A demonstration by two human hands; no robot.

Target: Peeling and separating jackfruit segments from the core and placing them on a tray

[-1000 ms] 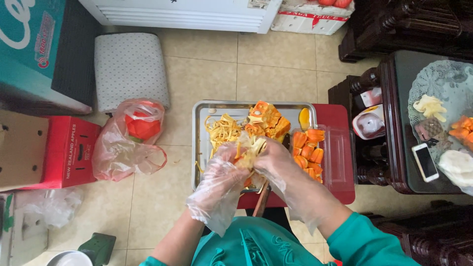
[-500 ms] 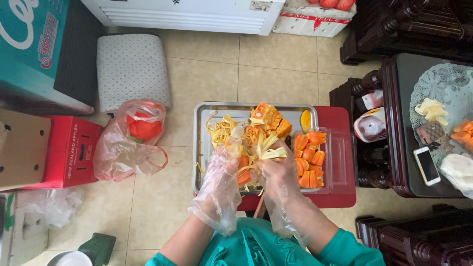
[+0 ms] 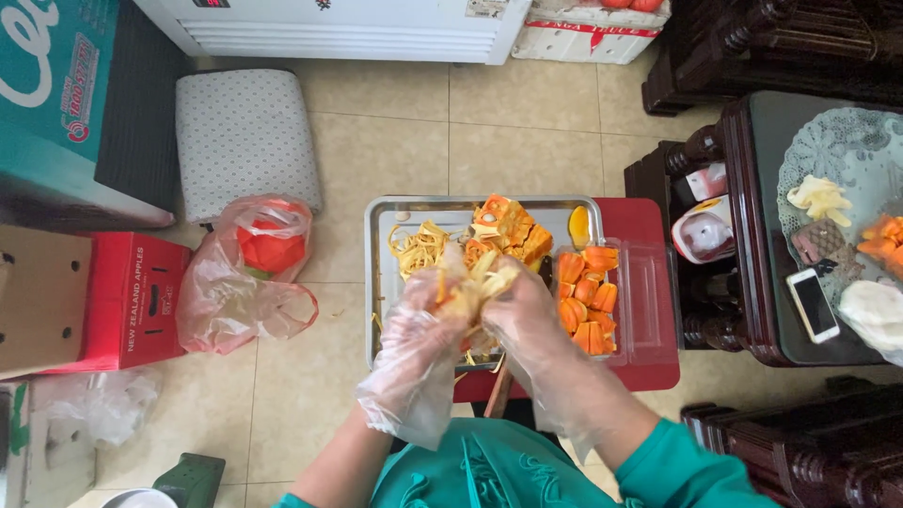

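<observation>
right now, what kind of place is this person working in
Most likely a room in a home, with fruit being prepared on a low stand. The signs: a tiled floor, dark carved wooden furniture with a lace mat on top, and a metal tray of orange fruit pieces.

Two gloved hands, the left hand (image 3: 419,325) and the right hand (image 3: 527,315), work over one metal tray (image 3: 384,282). One clear box (image 3: 611,301) of orange fruit pieces sits beside it, and one plastic bag (image 3: 246,282) lies on the floor. One phone (image 3: 813,304) rests on one dark table (image 3: 762,188), and one red carton (image 3: 141,301) stands at the left.
</observation>
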